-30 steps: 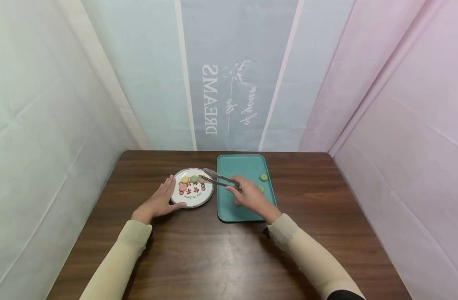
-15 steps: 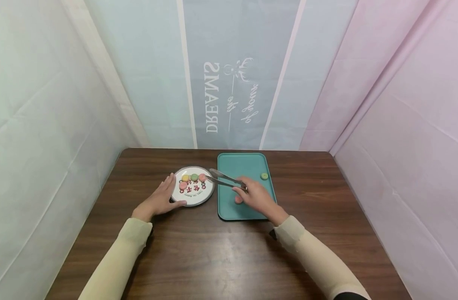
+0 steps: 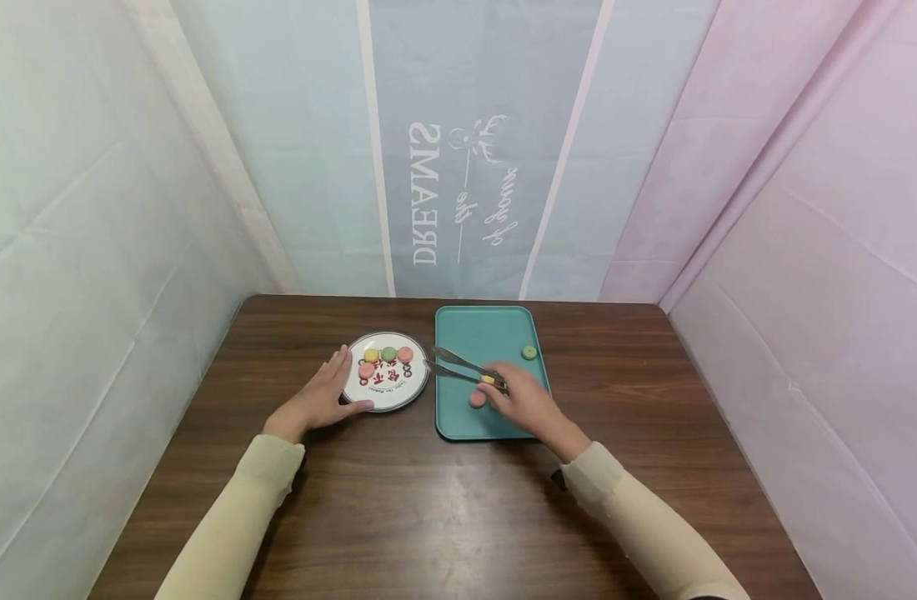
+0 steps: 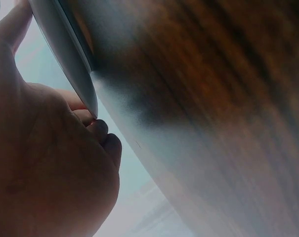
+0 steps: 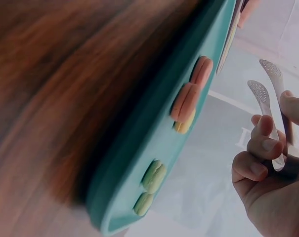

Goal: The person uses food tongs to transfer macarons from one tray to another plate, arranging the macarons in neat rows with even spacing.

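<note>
My left hand [image 3: 319, 400] rests against the left rim of a round white plate [image 3: 387, 401], its fingers extended and the thumb at the near side. On the plate lie a yellow macaron [image 3: 372, 356], a green macaron [image 3: 388, 354] and two pink macarons, one at the right [image 3: 404, 354] and one nearer [image 3: 366, 370]. My right hand [image 3: 524, 402] grips metal tongs [image 3: 458, 367] above a teal tray [image 3: 484, 325]. The tong tips stand apart with nothing between them. In the right wrist view, pink macarons [image 5: 185, 102], a yellow macaron [image 5: 185, 123] and green macarons [image 5: 154, 177] lie on the tray.
A dark wooden table [image 3: 428, 517] carries the plate and tray side by side. Behind it hangs a pale blue-grey cloth [image 3: 473, 83] with mirrored lettering, and light cloth walls stand at both sides.
The tongs have moved right, away from the plate, leaving the right pink macaron lying on it. A pink and a yellow macaron on the tray have come into sight. My left hand stays put.
</note>
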A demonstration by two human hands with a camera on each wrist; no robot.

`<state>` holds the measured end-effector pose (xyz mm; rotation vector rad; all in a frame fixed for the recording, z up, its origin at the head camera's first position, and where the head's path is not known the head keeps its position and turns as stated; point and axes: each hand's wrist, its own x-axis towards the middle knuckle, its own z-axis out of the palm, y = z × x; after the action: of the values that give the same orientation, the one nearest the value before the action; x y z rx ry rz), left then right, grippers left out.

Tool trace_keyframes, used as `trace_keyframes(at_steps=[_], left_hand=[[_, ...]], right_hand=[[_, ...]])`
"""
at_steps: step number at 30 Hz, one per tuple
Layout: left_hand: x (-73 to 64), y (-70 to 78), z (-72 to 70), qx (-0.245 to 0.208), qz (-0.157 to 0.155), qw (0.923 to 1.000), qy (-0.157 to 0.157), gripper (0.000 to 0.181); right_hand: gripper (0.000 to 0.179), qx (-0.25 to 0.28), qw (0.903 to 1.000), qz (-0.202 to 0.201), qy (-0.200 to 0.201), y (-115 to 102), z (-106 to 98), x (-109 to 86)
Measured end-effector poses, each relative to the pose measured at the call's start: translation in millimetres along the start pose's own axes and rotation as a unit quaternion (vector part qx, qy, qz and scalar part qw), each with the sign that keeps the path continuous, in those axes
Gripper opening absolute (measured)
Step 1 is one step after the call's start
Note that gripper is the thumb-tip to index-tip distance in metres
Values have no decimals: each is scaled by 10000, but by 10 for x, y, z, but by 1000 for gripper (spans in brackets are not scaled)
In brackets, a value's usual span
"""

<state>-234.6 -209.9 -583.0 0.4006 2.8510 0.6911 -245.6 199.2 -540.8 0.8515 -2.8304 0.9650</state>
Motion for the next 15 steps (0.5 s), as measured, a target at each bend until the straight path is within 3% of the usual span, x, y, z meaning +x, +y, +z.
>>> trace_keyframes(at_steps=[6, 15], left_hand=[[-1, -10, -5, 4, 20, 10000, 17, 120], [10, -17, 5, 34, 16, 10000, 29, 120]], right_hand=[[38, 93, 9997, 166, -119, 24, -28, -71], [40, -283, 9990, 313, 121, 65, -16, -182]])
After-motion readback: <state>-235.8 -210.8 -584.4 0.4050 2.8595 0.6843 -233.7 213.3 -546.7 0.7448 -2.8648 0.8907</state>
